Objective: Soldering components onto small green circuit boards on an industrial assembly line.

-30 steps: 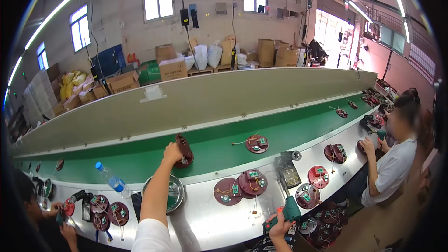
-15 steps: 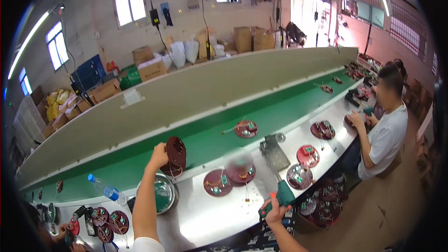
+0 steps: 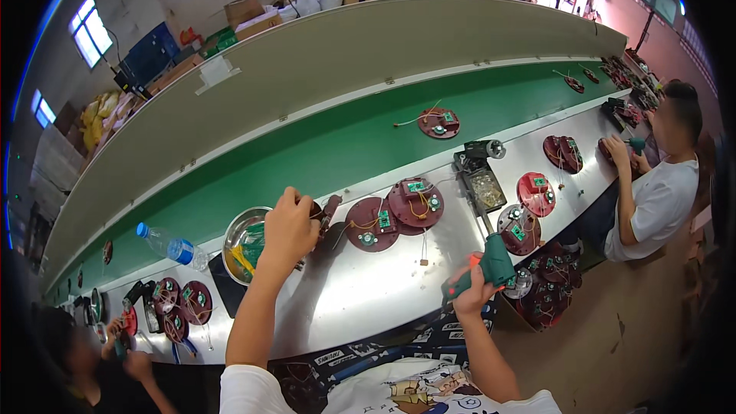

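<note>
My left hand (image 3: 291,224) is closed on a dark red round disc (image 3: 330,210), tilted nearly edge-on above the steel table, beside a metal bowl (image 3: 229,244). Fingers cover part of the disc. In my right hand (image 3: 475,291) is a green pistol-shaped power screwdriver (image 3: 497,259). Its long bit points away from me, toward a black tray of small screws (image 3: 484,188). Between my hands lie two overlapping discs, one dark red (image 3: 365,217) and one nearer the tray (image 3: 415,218), both with green circuit boards, wires and a round metal part.
Behind the table runs a green conveyor belt (image 3: 307,149) carrying a wired disc (image 3: 439,123). More discs (image 3: 536,194) lie right of the tray, with a filled box (image 3: 544,291) below. A water bottle (image 3: 170,245) lies left. Co-workers sit at right (image 3: 652,192) and lower left (image 3: 84,368).
My left hand has brought the disc down from beside the belt toward the table, turning it edge-on. My view has tilted downward. A pale blur over the paired discs is gone.
</note>
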`<action>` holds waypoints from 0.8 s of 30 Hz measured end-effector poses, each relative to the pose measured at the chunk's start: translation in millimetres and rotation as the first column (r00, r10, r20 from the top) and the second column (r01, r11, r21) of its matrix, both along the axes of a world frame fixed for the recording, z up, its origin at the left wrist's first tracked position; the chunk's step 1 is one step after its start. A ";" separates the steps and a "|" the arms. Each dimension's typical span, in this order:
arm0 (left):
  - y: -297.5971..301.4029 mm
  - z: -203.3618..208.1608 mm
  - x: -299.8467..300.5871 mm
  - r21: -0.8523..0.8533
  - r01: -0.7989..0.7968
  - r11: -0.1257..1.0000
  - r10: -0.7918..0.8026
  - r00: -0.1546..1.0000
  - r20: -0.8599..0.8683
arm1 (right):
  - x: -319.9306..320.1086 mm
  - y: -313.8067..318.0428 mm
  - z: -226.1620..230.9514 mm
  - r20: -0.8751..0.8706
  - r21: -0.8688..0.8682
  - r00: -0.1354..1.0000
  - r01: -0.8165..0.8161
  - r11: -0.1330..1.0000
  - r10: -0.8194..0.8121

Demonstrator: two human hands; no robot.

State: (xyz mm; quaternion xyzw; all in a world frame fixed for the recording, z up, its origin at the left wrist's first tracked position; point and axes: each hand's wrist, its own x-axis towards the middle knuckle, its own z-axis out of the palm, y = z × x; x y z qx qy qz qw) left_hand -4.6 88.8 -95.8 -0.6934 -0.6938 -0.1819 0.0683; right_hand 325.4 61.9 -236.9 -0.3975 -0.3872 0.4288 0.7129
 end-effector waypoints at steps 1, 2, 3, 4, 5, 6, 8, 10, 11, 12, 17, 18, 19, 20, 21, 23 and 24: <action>-2.1 -1.0 2.2 -0.002 0.003 1.000 -0.003 1.000 0.023 | -0.3 -0.7 -1.0 0.001 -0.001 1.000 0.002 1.000 -0.002; -1.9 -0.9 7.2 0.003 0.008 1.000 -0.008 1.000 0.024 | -0.9 0.0 -0.6 0.002 0.000 1.000 0.004 1.000 -0.004; -2.1 -0.7 13.5 0.001 -0.033 0.999 0.033 0.999 -0.007 | -2.1 -1.7 8.3 -0.006 -0.023 1.000 -0.022 0.999 0.022; -2.1 -0.7 17.3 0.001 -0.075 0.997 0.074 0.997 -0.036 | -2.0 -1.3 8.0 -0.006 -0.020 1.000 -0.018 1.000 0.018; -1.5 -2.3 16.1 -0.025 -0.084 0.996 0.084 0.996 -0.009 | -1.6 -1.0 6.4 -0.007 -0.021 1.000 -0.026 0.999 0.025; -0.8 -0.8 15.4 -0.020 -0.077 0.997 0.077 0.997 -0.009 | -0.1 -0.3 5.2 -0.008 -0.020 1.000 -0.028 0.999 0.028; -1.8 6.2 11.9 0.059 -0.167 0.984 0.154 0.972 0.177 | -1.0 -0.6 3.7 -0.009 -0.022 1.000 -0.012 1.000 0.012; -5.0 18.1 9.4 0.077 -0.201 0.977 0.182 0.961 0.206 | -1.1 -0.4 1.9 -0.009 -0.021 1.000 0.002 1.000 -0.003; -8.0 20.6 9.3 0.129 -0.214 0.968 0.169 0.942 0.291 | 0.1 -2.0 0.2 0.004 -0.028 1.000 0.004 1.000 -0.003; -12.0 24.6 9.6 0.180 -0.235 0.955 0.155 0.915 0.372 | -0.1 -2.4 -0.8 0.017 -0.034 1.000 -0.001 0.999 0.001; -48.9 27.6 40.9 0.105 -0.107 0.989 0.016 0.772 0.635 | 1.0 -8.9 11.2 -0.030 -0.045 0.998 -0.050 0.998 0.048; -59.3 22.1 47.1 0.111 -0.034 0.993 -0.042 0.787 0.615 | -1.1 -10.3 13.8 -0.042 -0.049 0.998 -0.043 0.998 0.041; -67.4 16.1 55.2 0.051 0.031 0.998 -0.056 0.775 0.630 | -2.4 -8.7 16.2 -0.053 -0.052 0.998 -0.034 0.998 0.031; -74.8 10.0 63.6 -0.013 0.095 0.995 -0.065 0.760 0.647 | -1.8 -6.3 16.2 -0.047 -0.075 0.998 -0.047 0.996 0.043; -79.3 1.6 71.1 -0.030 0.137 0.990 -0.085 0.757 0.648 | -1.2 -5.2 14.3 -0.020 -0.052 0.999 -0.035 0.998 0.034; -80.6 -26.2 76.6 -0.063 0.211 0.975 -0.126 0.770 0.625 | -0.7 -3.2 16.7 -0.016 -0.050 0.999 -0.032 0.998 0.032; -78.5 -45.0 73.8 -0.011 0.256 0.967 -0.211 0.821 0.530 | -1.3 -3.6 19.0 -0.041 -0.074 0.999 -0.029 0.997 0.026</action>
